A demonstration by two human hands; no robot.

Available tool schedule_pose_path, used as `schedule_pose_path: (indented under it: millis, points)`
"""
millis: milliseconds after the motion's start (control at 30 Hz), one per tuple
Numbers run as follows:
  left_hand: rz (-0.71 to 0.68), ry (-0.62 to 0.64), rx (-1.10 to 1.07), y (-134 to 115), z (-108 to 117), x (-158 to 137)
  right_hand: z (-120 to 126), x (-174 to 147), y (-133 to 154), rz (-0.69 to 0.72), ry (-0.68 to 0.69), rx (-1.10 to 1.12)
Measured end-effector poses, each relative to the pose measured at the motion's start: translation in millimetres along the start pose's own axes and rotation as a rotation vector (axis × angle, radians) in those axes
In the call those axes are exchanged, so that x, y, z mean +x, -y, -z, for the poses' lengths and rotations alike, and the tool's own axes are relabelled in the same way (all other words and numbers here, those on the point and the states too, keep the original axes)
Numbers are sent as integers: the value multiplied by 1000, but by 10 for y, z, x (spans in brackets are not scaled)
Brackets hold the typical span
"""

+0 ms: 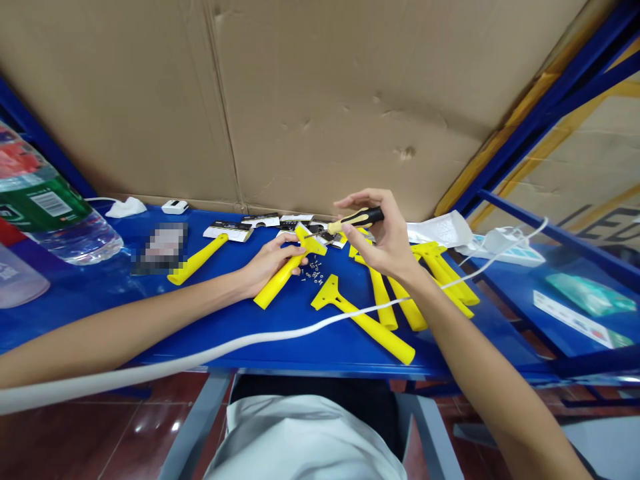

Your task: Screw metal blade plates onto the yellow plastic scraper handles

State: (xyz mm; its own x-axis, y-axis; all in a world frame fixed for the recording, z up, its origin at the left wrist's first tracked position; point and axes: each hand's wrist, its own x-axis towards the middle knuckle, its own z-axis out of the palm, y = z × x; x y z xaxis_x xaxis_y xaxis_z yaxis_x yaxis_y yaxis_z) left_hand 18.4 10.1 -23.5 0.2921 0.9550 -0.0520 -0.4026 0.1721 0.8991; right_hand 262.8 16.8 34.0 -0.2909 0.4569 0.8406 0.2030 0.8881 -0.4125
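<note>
My left hand is closed around a yellow scraper, its flat head pointing away from me and its handle toward me. In my right hand is a screwdriver with a black and cream handle. Its shaft points left, and the tip is at the scraper's head; whether it sits in a screw is too small to tell. Small screws and nuts lie scattered on the table just right of my left hand. Another yellow scraper rests nearer to me, and several more are piled beneath and beyond my right forearm.
On the blue table, black-and-white packets lie along the back. One yellow scraper and a large bottle are at the left. A white cable crosses in front of me. Cardboard walls the back.
</note>
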Motion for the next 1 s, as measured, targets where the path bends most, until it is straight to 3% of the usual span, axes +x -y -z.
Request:
schedule_pose_path:
  millis: [100, 267, 433, 567, 733, 900, 1000]
  points:
    - [-4, -7, -11, 4, 8, 7, -9, 1, 16, -39, 9, 51]
    - [-2, -14, 7, 0, -3, -5, 21, 10, 53, -77, -31, -57]
    - [-9, -5, -18, 2, 9, 5, 19, -12, 35, -76, 58, 84]
    - [-4, -16, -40, 6, 23, 15, 2, -9, 26, -135, 54, 72]
    - [-17, 6, -9, 18, 28, 8, 33, 19, 35, -43, -12, -110]
    - [-9, -23, -32, 11, 30, 31, 26, -1, 22, -24, 121, -5]
    - [-5, -29, -36, 5, 25, 32, 13, -12, -8, -67, 105, -26]
